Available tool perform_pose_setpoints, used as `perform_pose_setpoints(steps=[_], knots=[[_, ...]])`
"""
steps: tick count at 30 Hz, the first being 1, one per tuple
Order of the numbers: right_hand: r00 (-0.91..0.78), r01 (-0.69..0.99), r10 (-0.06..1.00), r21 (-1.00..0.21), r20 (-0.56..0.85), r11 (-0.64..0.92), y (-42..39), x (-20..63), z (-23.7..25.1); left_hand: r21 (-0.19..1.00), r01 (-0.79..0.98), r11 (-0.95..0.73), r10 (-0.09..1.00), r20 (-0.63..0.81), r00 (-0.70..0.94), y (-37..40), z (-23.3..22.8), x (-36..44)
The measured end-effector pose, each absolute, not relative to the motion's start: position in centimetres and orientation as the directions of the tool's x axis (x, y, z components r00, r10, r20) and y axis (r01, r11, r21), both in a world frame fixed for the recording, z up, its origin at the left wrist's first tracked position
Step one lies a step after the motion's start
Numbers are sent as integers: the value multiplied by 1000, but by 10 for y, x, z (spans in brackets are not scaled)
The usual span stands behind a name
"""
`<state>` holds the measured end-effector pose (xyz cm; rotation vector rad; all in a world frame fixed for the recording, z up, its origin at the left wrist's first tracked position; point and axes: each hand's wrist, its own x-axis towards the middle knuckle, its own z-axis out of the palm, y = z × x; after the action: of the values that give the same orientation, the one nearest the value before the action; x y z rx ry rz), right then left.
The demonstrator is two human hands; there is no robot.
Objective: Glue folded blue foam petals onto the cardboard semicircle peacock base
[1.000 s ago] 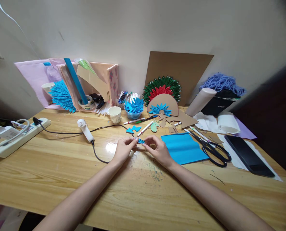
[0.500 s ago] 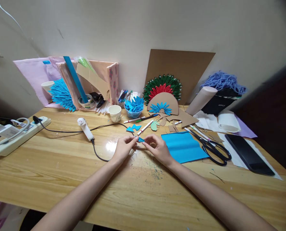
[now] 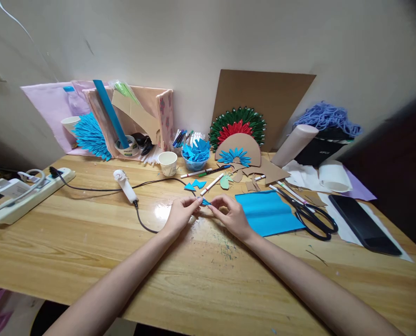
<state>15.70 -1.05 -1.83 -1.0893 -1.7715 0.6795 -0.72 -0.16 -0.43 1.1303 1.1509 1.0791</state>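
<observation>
blue pleated paper [image 3: 205,202] is clamped by fingers of left hand [image 3: 180,216] and right hand [image 3: 231,217]. flat blue sheet [image 3: 267,213] lies near.

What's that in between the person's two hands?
In the head view, a small folded blue piece sits between the left hand and the right hand, pinched at its ends.

Left hand [image 3: 179,215], right hand [image 3: 233,217], blue piece [image 3: 205,202] between
</observation>
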Motion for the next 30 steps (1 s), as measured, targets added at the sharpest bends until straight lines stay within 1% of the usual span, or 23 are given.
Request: perform_pose_setpoints(steps=[7, 17, 30], knots=[[-182, 401, 883, -787, 433, 469, -10, 157, -18, 986, -78, 148, 985, -139, 103, -2, -6, -7], [-181, 408, 880, -781, 439, 474, -10, 157, -18, 988, -62, 140, 984, -132, 119, -2, -7, -7], [-163, 393, 889, -798, 429, 457, -11, 156, -19, 987, -72, 145, 986, -138, 98, -2, -6, -8]])
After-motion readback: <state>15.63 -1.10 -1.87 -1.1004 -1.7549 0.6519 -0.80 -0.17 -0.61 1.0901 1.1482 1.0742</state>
